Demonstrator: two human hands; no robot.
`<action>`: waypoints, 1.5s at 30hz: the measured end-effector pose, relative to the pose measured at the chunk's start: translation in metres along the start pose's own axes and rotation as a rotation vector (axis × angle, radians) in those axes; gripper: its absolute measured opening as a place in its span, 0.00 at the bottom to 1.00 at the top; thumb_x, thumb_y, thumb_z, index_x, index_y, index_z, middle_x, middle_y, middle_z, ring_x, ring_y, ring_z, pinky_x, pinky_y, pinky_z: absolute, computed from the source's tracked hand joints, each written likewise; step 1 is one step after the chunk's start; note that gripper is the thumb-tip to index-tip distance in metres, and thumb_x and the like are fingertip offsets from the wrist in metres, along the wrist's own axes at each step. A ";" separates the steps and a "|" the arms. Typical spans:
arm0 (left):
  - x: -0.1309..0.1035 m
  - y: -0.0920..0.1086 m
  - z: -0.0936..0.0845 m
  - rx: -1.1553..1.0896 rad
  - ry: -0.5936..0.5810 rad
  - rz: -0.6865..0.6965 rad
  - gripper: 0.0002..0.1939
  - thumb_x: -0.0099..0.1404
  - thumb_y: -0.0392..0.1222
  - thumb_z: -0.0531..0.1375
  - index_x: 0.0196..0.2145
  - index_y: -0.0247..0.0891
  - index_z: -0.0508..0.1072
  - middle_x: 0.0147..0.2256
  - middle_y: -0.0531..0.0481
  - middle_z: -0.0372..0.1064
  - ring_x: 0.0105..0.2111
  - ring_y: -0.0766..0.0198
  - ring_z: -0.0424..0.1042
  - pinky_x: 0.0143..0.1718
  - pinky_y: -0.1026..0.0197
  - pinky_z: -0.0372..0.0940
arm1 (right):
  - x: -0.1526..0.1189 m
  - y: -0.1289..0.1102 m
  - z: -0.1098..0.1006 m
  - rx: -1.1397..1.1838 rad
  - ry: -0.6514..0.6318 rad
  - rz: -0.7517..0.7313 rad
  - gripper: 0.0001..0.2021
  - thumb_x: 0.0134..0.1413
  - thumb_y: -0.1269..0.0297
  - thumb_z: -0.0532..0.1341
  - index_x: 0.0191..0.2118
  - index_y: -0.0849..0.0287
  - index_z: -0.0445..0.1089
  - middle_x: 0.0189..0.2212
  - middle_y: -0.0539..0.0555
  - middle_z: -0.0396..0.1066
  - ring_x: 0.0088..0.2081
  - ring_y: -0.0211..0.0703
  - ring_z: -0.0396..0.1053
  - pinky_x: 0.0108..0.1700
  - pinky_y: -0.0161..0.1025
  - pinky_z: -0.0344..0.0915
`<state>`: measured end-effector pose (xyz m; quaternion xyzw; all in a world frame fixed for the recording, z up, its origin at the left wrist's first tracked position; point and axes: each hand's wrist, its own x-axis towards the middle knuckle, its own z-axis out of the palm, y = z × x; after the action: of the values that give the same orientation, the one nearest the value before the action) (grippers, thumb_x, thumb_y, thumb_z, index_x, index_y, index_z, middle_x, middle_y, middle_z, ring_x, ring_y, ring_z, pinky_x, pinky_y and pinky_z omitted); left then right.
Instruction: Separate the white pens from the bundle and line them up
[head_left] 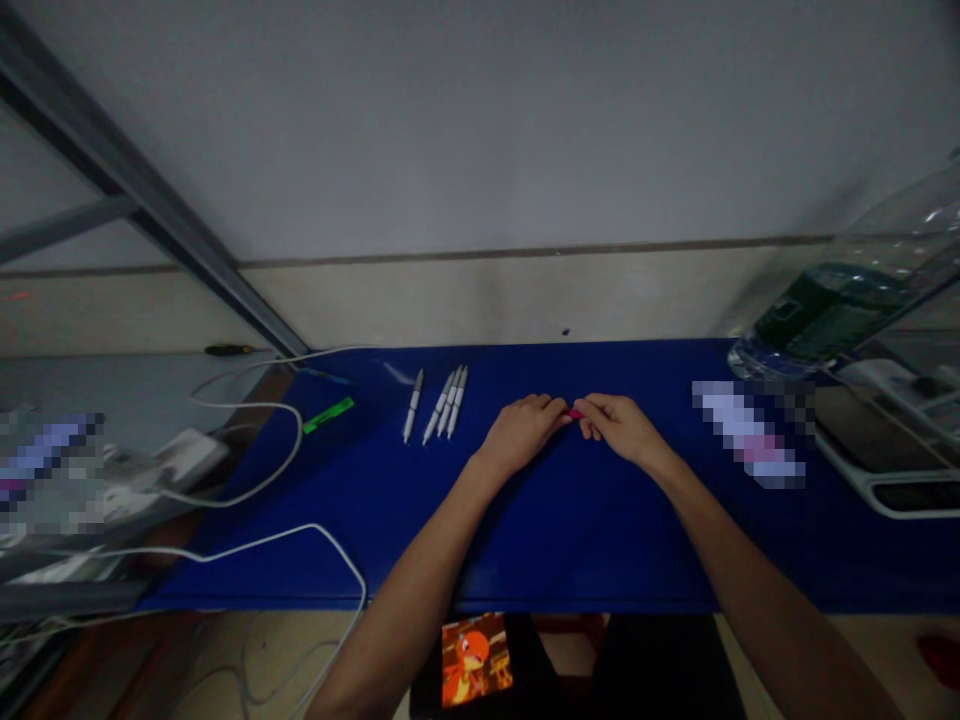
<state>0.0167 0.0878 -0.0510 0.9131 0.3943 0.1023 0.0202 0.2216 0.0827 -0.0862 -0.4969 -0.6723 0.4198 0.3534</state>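
Observation:
My left hand (526, 428) and my right hand (615, 424) meet above the blue tabletop (570, 530). Between their fingertips shows a small bright pink piece (574, 413), and both hands are closed on its ends. Most of it is hidden by the fingers, so its kind cannot be made out. To the left of my left hand lie several white and grey pens (448, 405), grouped side by side, with a single pen (413, 406) a little apart from them.
Further left are a bright green strip (328, 415) and a looping white cable (300, 450). At the right, a large clear bottle with a green label (817, 310) leans beside a kitchen-scale-like device (885, 440). A metal frame post (165, 210) rises at left; a wall stands behind.

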 end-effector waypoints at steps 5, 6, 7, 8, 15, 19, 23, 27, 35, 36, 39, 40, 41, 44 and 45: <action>-0.001 -0.003 -0.003 -0.056 -0.016 -0.044 0.23 0.76 0.58 0.42 0.46 0.41 0.69 0.40 0.47 0.74 0.39 0.58 0.75 0.33 0.62 0.63 | 0.001 -0.002 0.001 0.101 0.039 -0.075 0.10 0.60 0.56 0.62 0.40 0.56 0.74 0.33 0.53 0.76 0.35 0.41 0.73 0.40 0.40 0.68; -0.001 -0.004 -0.004 -0.070 -0.018 -0.050 0.24 0.76 0.59 0.42 0.46 0.41 0.69 0.40 0.47 0.74 0.38 0.58 0.75 0.33 0.63 0.63 | 0.001 -0.003 0.001 0.122 0.047 -0.093 0.10 0.59 0.57 0.63 0.42 0.56 0.74 0.37 0.53 0.77 0.38 0.43 0.74 0.44 0.41 0.69; -0.001 -0.005 -0.005 -0.081 -0.019 -0.057 0.24 0.75 0.60 0.43 0.46 0.41 0.69 0.40 0.47 0.74 0.38 0.59 0.75 0.33 0.63 0.62 | 0.001 -0.005 0.001 0.132 0.054 -0.112 0.10 0.58 0.58 0.63 0.43 0.55 0.75 0.39 0.54 0.77 0.41 0.43 0.74 0.47 0.43 0.69; 0.000 -0.005 -0.006 -0.091 -0.021 -0.063 0.24 0.75 0.60 0.43 0.46 0.41 0.69 0.40 0.47 0.75 0.37 0.59 0.75 0.33 0.63 0.62 | 0.001 -0.007 0.001 0.132 0.060 -0.133 0.09 0.58 0.59 0.63 0.42 0.55 0.75 0.40 0.54 0.77 0.42 0.44 0.74 0.48 0.43 0.69; 0.002 -0.002 -0.005 -0.124 -0.026 -0.089 0.22 0.76 0.57 0.43 0.47 0.42 0.70 0.41 0.47 0.74 0.39 0.60 0.75 0.35 0.64 0.63 | -0.002 -0.014 -0.006 0.031 0.104 -0.068 0.14 0.61 0.52 0.60 0.43 0.56 0.74 0.36 0.55 0.77 0.35 0.43 0.74 0.38 0.41 0.69; 0.001 0.002 -0.002 -0.117 -0.043 -0.079 0.22 0.76 0.57 0.43 0.49 0.43 0.70 0.41 0.47 0.74 0.39 0.60 0.74 0.35 0.64 0.62 | -0.002 -0.011 -0.008 -0.089 0.040 -0.005 0.23 0.65 0.48 0.54 0.24 0.57 0.70 0.20 0.52 0.70 0.23 0.38 0.66 0.30 0.39 0.63; 0.001 0.002 -0.002 -0.108 -0.038 -0.102 0.24 0.76 0.58 0.42 0.48 0.43 0.70 0.41 0.47 0.74 0.39 0.59 0.74 0.35 0.63 0.62 | -0.001 -0.007 -0.005 0.039 0.060 -0.054 0.11 0.60 0.54 0.61 0.35 0.56 0.74 0.29 0.52 0.74 0.30 0.41 0.71 0.35 0.39 0.66; 0.000 -0.001 -0.003 -0.116 -0.037 -0.113 0.24 0.76 0.59 0.41 0.48 0.43 0.70 0.41 0.47 0.75 0.39 0.59 0.75 0.35 0.63 0.62 | -0.001 -0.009 -0.003 0.182 0.098 -0.080 0.09 0.54 0.59 0.66 0.39 0.56 0.73 0.38 0.54 0.75 0.41 0.44 0.73 0.46 0.43 0.69; 0.000 0.000 -0.004 -0.108 -0.037 -0.086 0.22 0.76 0.57 0.42 0.49 0.44 0.70 0.42 0.48 0.75 0.38 0.60 0.74 0.33 0.64 0.61 | -0.003 -0.012 -0.002 0.198 0.066 0.002 0.15 0.56 0.50 0.64 0.38 0.58 0.71 0.28 0.52 0.73 0.27 0.38 0.68 0.31 0.39 0.66; 0.000 0.001 -0.005 -0.107 -0.038 -0.090 0.23 0.76 0.58 0.42 0.48 0.44 0.70 0.41 0.48 0.75 0.38 0.60 0.74 0.33 0.64 0.60 | -0.002 -0.012 -0.003 0.188 0.078 0.010 0.16 0.58 0.49 0.62 0.37 0.58 0.72 0.25 0.51 0.71 0.25 0.37 0.66 0.29 0.38 0.64; 0.000 0.002 -0.006 -0.093 -0.030 -0.134 0.26 0.75 0.61 0.41 0.44 0.42 0.71 0.38 0.48 0.75 0.35 0.59 0.74 0.32 0.63 0.59 | -0.001 -0.012 -0.007 0.186 0.146 0.015 0.17 0.56 0.47 0.63 0.34 0.58 0.73 0.24 0.51 0.70 0.25 0.37 0.65 0.28 0.38 0.62; 0.001 0.002 -0.007 -0.083 -0.025 -0.158 0.27 0.75 0.62 0.41 0.43 0.42 0.72 0.37 0.47 0.75 0.34 0.59 0.73 0.32 0.63 0.59 | -0.001 -0.012 -0.009 0.190 0.170 0.017 0.17 0.55 0.47 0.64 0.35 0.58 0.73 0.24 0.51 0.70 0.25 0.37 0.65 0.28 0.38 0.62; 0.001 0.002 -0.007 -0.071 -0.022 -0.180 0.28 0.75 0.62 0.41 0.42 0.42 0.72 0.36 0.47 0.75 0.34 0.59 0.73 0.32 0.62 0.59 | -0.001 -0.013 -0.010 0.195 0.191 0.019 0.17 0.55 0.47 0.64 0.35 0.57 0.74 0.24 0.51 0.70 0.25 0.38 0.65 0.28 0.38 0.62; 0.001 0.000 -0.009 -0.042 -0.010 -0.236 0.31 0.73 0.64 0.41 0.38 0.41 0.74 0.34 0.46 0.75 0.33 0.58 0.73 0.32 0.61 0.59 | -0.001 -0.014 -0.014 0.208 0.226 0.022 0.17 0.55 0.46 0.64 0.34 0.57 0.74 0.23 0.51 0.70 0.25 0.38 0.65 0.28 0.38 0.62; 0.001 0.000 -0.010 -0.035 -0.006 -0.252 0.32 0.73 0.66 0.41 0.36 0.40 0.75 0.33 0.45 0.74 0.33 0.58 0.73 0.32 0.61 0.59 | -0.001 -0.014 -0.015 0.212 0.230 0.023 0.17 0.55 0.46 0.64 0.34 0.57 0.74 0.23 0.51 0.70 0.25 0.38 0.65 0.28 0.38 0.61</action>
<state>0.0158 0.0881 -0.0414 0.8561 0.5039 0.1031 0.0500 0.2299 0.0828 -0.0674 -0.5090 -0.5739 0.4327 0.4736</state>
